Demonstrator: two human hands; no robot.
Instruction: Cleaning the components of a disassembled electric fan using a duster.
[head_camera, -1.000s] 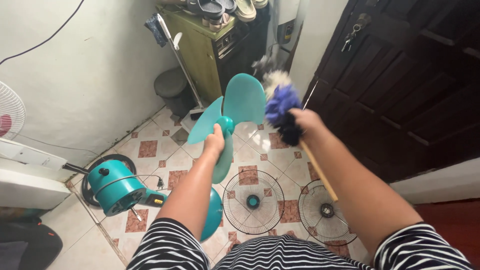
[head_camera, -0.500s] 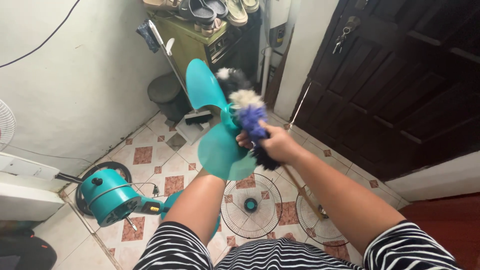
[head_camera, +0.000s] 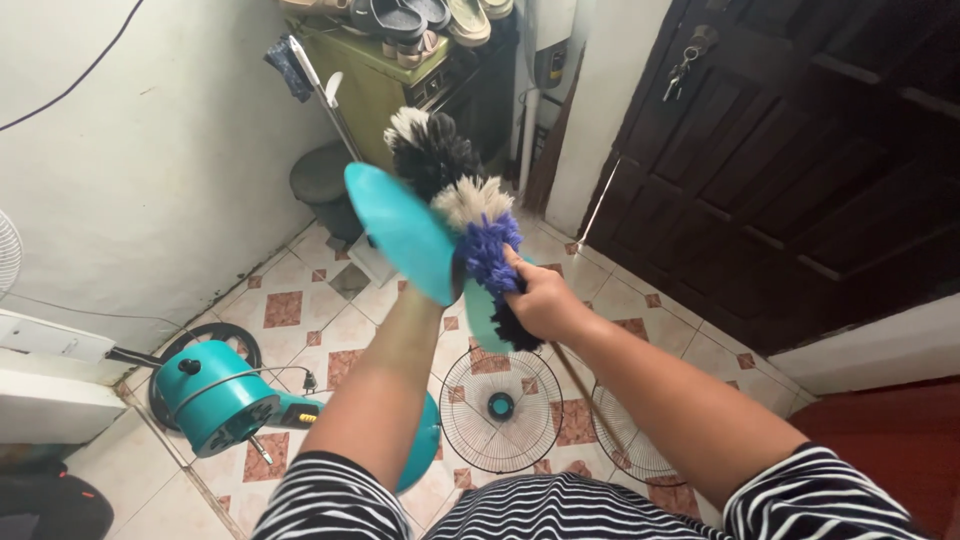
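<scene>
My left hand (head_camera: 437, 296) holds a teal fan blade (head_camera: 400, 233) by its hub, raised in front of me; most of the hand is hidden behind the blade. My right hand (head_camera: 538, 300) grips a fluffy duster (head_camera: 455, 185) with black, cream and purple tufts on a wooden stick (head_camera: 585, 395). The duster head lies against the blade's upper side.
On the tiled floor lie a teal fan motor body (head_camera: 215, 385) and two wire fan guards (head_camera: 502, 407) (head_camera: 625, 435). A grey bin (head_camera: 320, 180), a green cabinet (head_camera: 385, 90) with shoes on top and a dark wooden door (head_camera: 800, 160) stand ahead.
The blade has turned in my left hand from face-on to nearly edge-on. My right hand has swept the duster from the blade's right side up across it.
</scene>
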